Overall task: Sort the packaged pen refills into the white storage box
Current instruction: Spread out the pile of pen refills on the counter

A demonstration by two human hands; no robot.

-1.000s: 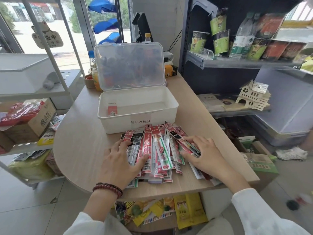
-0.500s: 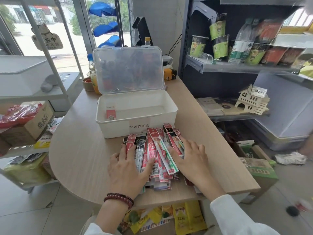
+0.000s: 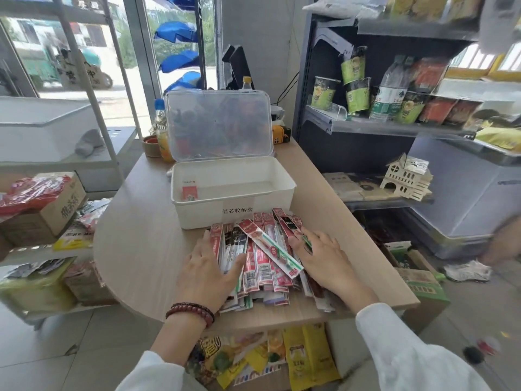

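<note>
A pile of packaged pen refills (image 3: 262,255), mostly red and white sleeves, lies on the wooden counter (image 3: 141,244) just in front of the white storage box (image 3: 234,213). The box stands open, its clear lid (image 3: 218,125) upright at the back, with one small red pack (image 3: 189,193) at its left inner wall. My left hand (image 3: 207,270) lies flat on the pile's left side, thumb over the packs. My right hand (image 3: 324,259) presses the pile's right side with straight fingers. The two hands flank the pile and squeeze it together.
A drink bottle (image 3: 161,131) and a small brown cup (image 3: 151,146) stand behind the box on the left. A dark shelf unit with cups and bottles (image 3: 389,103) rises at the right. Cardboard boxes (image 3: 42,210) fill the left rack. Snack bags (image 3: 307,359) hang under the counter.
Both hands have slid inward, gathering the spread refills into a narrower pile in front of the box. The camera has moved a little closer.
</note>
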